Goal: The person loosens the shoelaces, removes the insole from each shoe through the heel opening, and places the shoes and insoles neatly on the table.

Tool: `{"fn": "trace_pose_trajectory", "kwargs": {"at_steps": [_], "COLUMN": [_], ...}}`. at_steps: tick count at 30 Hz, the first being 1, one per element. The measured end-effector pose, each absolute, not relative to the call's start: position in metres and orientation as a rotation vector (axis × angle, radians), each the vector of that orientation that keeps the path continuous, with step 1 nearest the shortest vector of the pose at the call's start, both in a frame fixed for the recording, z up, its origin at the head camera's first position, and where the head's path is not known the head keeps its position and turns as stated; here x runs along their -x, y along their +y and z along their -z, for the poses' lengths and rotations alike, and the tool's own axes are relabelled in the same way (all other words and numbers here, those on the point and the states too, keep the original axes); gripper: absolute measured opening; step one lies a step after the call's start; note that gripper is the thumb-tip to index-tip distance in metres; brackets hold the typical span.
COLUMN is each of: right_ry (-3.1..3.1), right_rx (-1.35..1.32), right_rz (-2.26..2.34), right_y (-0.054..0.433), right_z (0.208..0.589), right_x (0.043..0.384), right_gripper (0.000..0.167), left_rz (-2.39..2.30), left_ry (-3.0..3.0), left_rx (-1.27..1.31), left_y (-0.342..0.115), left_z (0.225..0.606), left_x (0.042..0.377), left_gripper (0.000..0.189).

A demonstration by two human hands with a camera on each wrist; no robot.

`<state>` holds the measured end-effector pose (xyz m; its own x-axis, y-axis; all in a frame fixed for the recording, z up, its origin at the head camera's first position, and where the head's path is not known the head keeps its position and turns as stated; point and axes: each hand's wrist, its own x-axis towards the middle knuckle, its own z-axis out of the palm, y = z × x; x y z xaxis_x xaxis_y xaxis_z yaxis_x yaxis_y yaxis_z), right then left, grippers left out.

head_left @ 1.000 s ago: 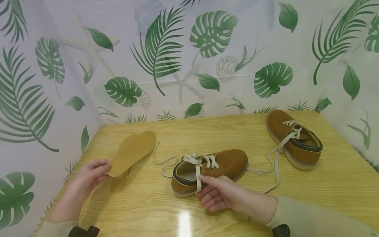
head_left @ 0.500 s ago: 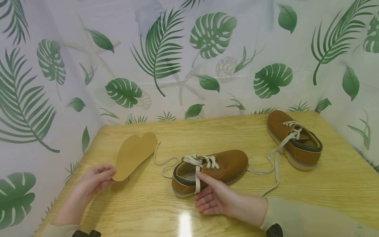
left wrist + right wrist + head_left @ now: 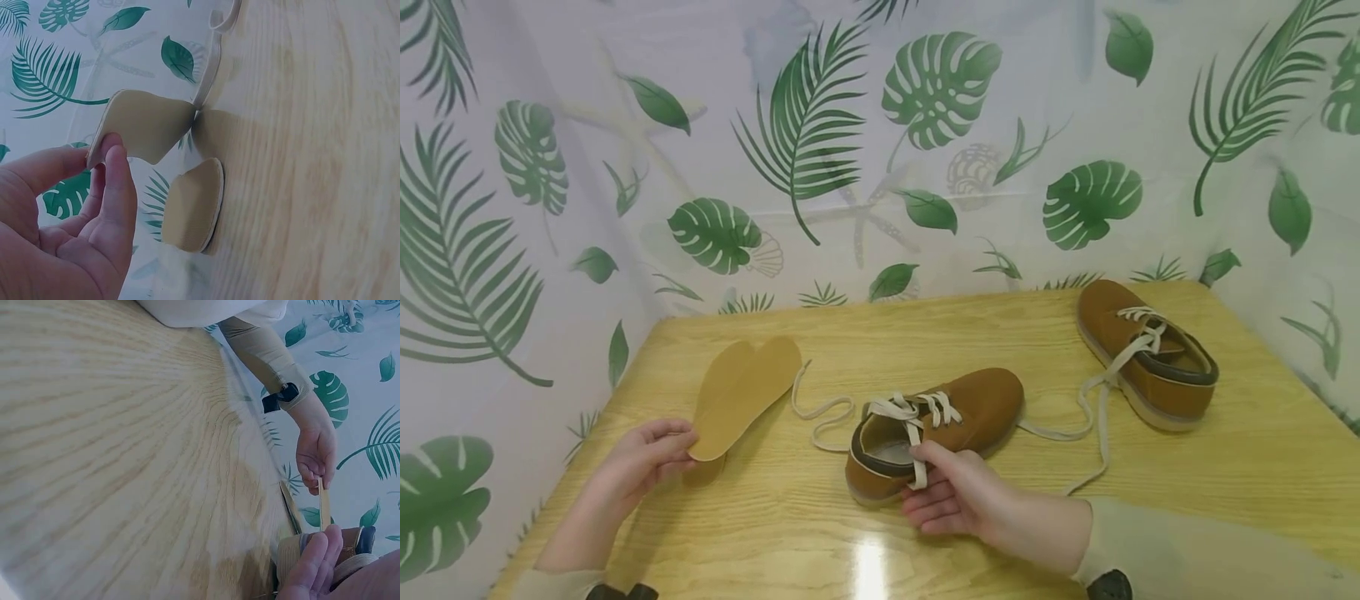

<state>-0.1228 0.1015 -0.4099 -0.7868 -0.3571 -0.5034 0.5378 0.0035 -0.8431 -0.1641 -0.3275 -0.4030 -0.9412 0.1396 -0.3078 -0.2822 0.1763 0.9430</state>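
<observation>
My left hand (image 3: 643,460) pinches the heel end of a thin tan insole (image 3: 747,393) between thumb and fingers, its front part slanting away over the table. Partly hidden below it, a second insole (image 3: 194,209) lies on the wood in the left wrist view. My right hand (image 3: 970,496) holds a brown lace-up shoe (image 3: 981,404) by its near side, thumb at the collar over a hanging cream lace (image 3: 917,471) and fingers low by the sole. The shoe's opening faces up, its toe pointing right and away.
The matching brown shoe (image 3: 1101,312) stands at the back right of the wooden table (image 3: 775,533), its long laces (image 3: 1102,433) trailing toward the near shoe. Another loose lace (image 3: 827,408) lies between insoles and shoe. A leaf-print cloth (image 3: 850,167) hangs behind.
The near shoe has turned, its heel shifting right and its toe farther back, with my right hand on it. My left hand and the insole have moved slightly right.
</observation>
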Motion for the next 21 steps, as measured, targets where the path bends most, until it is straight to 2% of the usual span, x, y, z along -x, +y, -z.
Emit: {"fn": "trace_pose_trajectory", "kwargs": {"at_steps": [11,15,21], "right_ry": [1.808,1.896,1.997], "right_rx": [-0.17,-0.158,-0.181], "right_rz": [1.732,1.68,1.632], "right_y": [0.129,0.137,0.147], "right_z": [0.405,0.403,0.397], "right_x": [0.121,0.12,0.118], "right_gripper": [0.027,0.025,0.024], "left_rz": [-1.83,-1.853,-1.846], "left_ry": [2.118,2.07,2.056], "left_rx": [0.132,0.111,0.109], "left_y": [-0.325,-0.324,-0.321], "left_z": [0.403,0.405,0.409], "left_x": [0.164,0.166,0.166], "left_gripper": [0.019,0.011,0.011]}}
